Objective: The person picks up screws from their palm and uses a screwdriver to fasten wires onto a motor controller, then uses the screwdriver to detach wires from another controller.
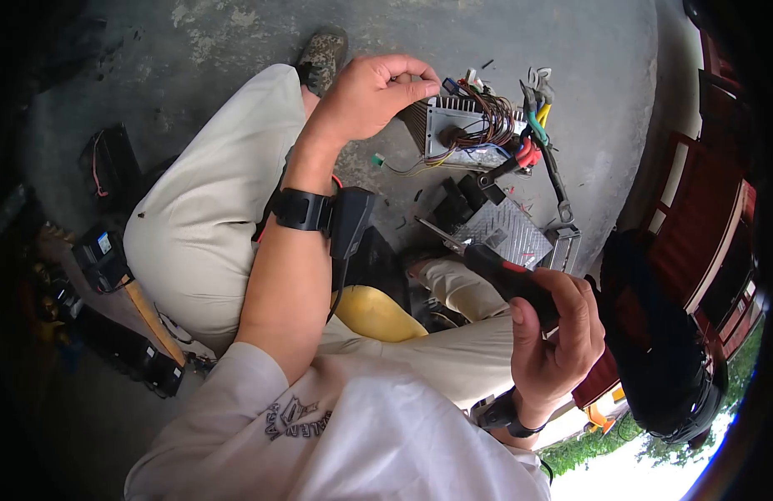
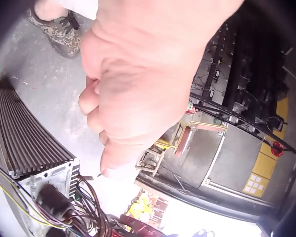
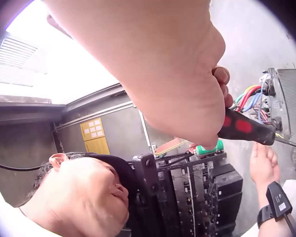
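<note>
In the head view my left hand point(image 1: 374, 96) is over the near edge of a finned metal electronics box point(image 1: 437, 134), thumb and forefinger tips together. I cannot tell whether something small is between them. The left wrist view shows its curled fingers beside the box's black cooling fins point(image 2: 34, 133). Brown wires point(image 1: 495, 121) lie bundled on the box's end. My right hand point(image 1: 562, 334) grips a black-and-red screwdriver point(image 1: 503, 271) by its handle, raised over my lap. Its shaft points toward the box and overlaps the floor in this view.
Cutting tools with green point(image 1: 534, 121) and red handles lie beside the box. A patterned metal plate point(image 1: 507, 234) and black parts point(image 1: 462, 200) are nearer me. My camouflage shoe point(image 1: 324, 58) is left of the box. A person in dark clothes point(image 1: 654, 334) is at right.
</note>
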`<state>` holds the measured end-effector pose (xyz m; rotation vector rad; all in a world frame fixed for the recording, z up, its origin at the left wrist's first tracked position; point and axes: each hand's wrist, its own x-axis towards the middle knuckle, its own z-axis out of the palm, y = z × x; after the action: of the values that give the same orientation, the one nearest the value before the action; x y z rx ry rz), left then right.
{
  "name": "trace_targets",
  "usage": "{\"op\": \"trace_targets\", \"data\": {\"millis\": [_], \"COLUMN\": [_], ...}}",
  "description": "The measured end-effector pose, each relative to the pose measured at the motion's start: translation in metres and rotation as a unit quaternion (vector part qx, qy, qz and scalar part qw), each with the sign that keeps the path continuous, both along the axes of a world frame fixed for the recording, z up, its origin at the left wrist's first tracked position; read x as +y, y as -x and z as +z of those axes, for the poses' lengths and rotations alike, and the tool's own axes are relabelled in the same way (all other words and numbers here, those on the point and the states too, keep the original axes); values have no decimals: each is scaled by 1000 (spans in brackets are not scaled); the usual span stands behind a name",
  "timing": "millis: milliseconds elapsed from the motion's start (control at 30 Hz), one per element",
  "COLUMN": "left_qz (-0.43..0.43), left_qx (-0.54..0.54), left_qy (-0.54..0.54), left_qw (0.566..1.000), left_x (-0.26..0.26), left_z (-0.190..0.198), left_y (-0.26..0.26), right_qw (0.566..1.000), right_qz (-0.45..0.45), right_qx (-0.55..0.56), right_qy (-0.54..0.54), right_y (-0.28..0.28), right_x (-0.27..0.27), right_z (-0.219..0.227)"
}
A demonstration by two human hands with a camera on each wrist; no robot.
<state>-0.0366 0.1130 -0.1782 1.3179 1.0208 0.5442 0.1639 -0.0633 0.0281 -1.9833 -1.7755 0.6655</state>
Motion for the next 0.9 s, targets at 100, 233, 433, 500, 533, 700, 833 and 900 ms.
{"op": "trace_targets", "data": {"millis": [100,233,433,500,533,700,833,900], "left_qz": [-44,-40,-45,-44,-45,-46,-50,-49], "left_qx": [79,99,108,128,128,147,150,146], "left_qy": [-19,-84,-129,-151,-151,-193,-222,-222], "left_qw": [996,991,985,979,979,969,962,963], "left_x": [-6,-11,-12,-14,-14,-14,-15,-15], "left_z": [13,11,14,13,13,17,15,15], "left_y": [-1,1,-1,-2,-3,-2,-2,-3], "right_qw": [1000,999,999,999,999,998,998,997], "right_qz": [-8,-13,-27,-30,-30,-35,-37,-39], "right_qx": [16,25,21,21,22,28,26,27], "right_qy": [-18,-22,-32,-35,-38,-43,-49,-54], "right_y": [-6,-8,-12,-13,-14,-14,-14,-14], "right_x": [-11,-25,-38,-40,-41,-43,-46,-47], "right_z": [-2,-1,3,4,4,5,5,5]}}
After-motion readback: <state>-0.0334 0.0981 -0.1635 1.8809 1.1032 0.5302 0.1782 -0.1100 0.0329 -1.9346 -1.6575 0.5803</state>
